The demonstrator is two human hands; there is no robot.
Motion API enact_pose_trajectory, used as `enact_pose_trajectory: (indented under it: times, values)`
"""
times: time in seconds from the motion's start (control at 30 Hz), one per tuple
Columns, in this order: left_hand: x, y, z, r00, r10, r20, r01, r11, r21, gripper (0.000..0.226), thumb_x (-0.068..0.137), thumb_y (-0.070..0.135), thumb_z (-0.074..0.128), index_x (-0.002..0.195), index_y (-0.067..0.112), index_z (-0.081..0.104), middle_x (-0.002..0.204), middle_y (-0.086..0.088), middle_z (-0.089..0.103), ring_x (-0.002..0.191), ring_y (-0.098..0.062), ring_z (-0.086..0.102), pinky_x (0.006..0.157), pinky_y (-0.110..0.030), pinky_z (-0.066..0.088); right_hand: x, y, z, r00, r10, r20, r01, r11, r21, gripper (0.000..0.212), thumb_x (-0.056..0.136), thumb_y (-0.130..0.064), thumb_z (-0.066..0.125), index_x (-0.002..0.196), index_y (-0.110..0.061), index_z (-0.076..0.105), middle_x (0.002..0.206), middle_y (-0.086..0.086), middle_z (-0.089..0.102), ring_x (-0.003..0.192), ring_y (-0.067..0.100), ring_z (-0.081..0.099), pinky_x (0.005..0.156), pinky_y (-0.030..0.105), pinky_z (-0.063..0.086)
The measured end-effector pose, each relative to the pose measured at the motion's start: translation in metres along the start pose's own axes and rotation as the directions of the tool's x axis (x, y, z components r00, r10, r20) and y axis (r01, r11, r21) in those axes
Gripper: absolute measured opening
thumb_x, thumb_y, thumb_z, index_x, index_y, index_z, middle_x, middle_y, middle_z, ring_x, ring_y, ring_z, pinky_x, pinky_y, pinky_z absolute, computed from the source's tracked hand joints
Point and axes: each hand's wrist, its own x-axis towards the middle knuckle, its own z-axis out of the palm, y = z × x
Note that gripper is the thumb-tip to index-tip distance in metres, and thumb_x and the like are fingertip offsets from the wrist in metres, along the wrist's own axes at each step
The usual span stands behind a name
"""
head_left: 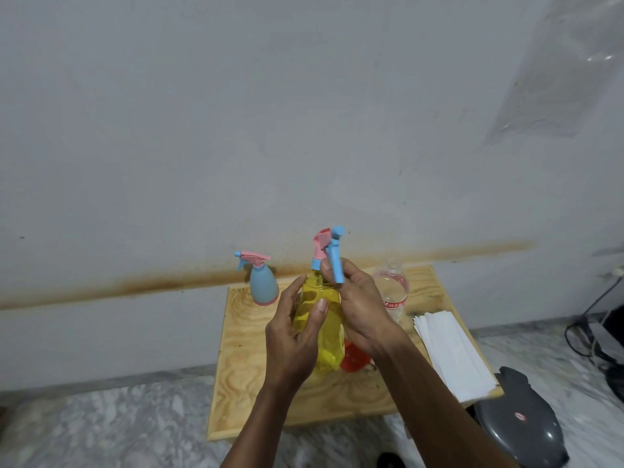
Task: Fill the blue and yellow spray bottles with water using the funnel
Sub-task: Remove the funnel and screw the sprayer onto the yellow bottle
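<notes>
Both forearms reach in from the lower edge toward the middle of the wooden bench [236, 393], and the hands meet round the yellow spray bottle [320, 319], which is lifted and tilted above the boards. The left hand [293, 339] cradles the bottle's body, thumb laid across the front and fingers behind it. The right hand [358, 305] is higher, its fingers curled at the neck by the blue collar and the blue trigger of the spray head [329, 251], which is not yet off.

By the look of it, the step in hand is unscrewing this head so the yellow bottle can be filled. An orange-red shape that may be the funnel [353, 358] lies on the bench just under the right wrist, partly hidden. The clear water bottle [391, 292] stands behind the right hand, partly filled. The blue spray bottle [263, 282] stands upright at the bench's far left corner, head on, untouched. White folded paper [452, 352] lies along the right edge.

Next, the move likely calls for a steady left-hand hold while the right twists the collar loose, lifts the head with its dip tube clear, then sets the bottle upright for the funnel.
</notes>
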Motion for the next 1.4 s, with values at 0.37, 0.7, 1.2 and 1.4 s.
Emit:
enact_pose_trajectory:
  times: [0.37, 0.7, 1.2, 1.4]
  values:
    - [-0.004, 0.002, 0.001, 1.0, 0.012, 0.024, -0.013, 1.0, 0.022, 0.045, 0.092, 0.027, 0.067, 0.133, 0.036, 0.052, 0.117, 0.041, 0.06, 0.115, 0.01, 0.057, 0.085, -0.005, 0.045, -0.004, -0.004, -0.001, 0.999, -0.038, 0.007, 0.038, 0.999, 0.039, 0.033, 0.083, -0.037, 0.075, 0.107, -0.014, 0.073, 0.097, 0.007, 0.072, 0.096, 0.023, 0.065, 0.106, 0.06, 0.044]
    - [-0.004, 0.003, -0.002, 0.999, 0.034, 0.032, -0.035, 0.999, 0.042, 0.047, 0.091, 0.025, 0.069, 0.134, 0.034, 0.054, 0.119, 0.038, 0.06, 0.112, 0.009, 0.059, 0.085, -0.006, 0.047, -0.012, -0.004, 0.001, 0.999, -0.045, 0.011, 0.045, 0.999, -0.027, 0.029, 0.097, -0.035, 0.058, 0.111, -0.015, 0.073, 0.097, 0.006, 0.074, 0.096, 0.022, 0.068, 0.1, 0.051, 0.049]
    - [-0.008, -0.01, -0.009, 0.999, 0.013, 0.043, -0.013, 1.0, -0.007, 0.042, 0.086, 0.028, 0.074, 0.126, 0.027, 0.062, 0.112, 0.02, 0.07, 0.109, -0.002, 0.065, 0.088, -0.022, 0.055, -0.014, 0.001, 0.006, 0.988, -0.132, -0.075, 0.119, 0.98, -0.16, 0.026, 0.087, -0.04, 0.072, 0.094, -0.016, 0.076, 0.087, 0.007, 0.07, 0.086, 0.018, 0.063, 0.093, 0.055, 0.052]
    - [-0.009, -0.011, -0.013, 0.995, -0.014, 0.098, 0.031, 0.985, -0.168, 0.04, 0.078, 0.039, 0.072, 0.114, 0.023, 0.064, 0.106, 0.001, 0.075, 0.103, -0.018, 0.071, 0.086, -0.041, 0.059, -0.012, -0.008, 0.002, 0.99, -0.138, 0.008, 0.138, 0.979, -0.153, 0.03, 0.077, -0.041, 0.076, 0.094, -0.017, 0.075, 0.081, -0.005, 0.07, 0.08, 0.01, 0.064, 0.083, 0.042, 0.054]
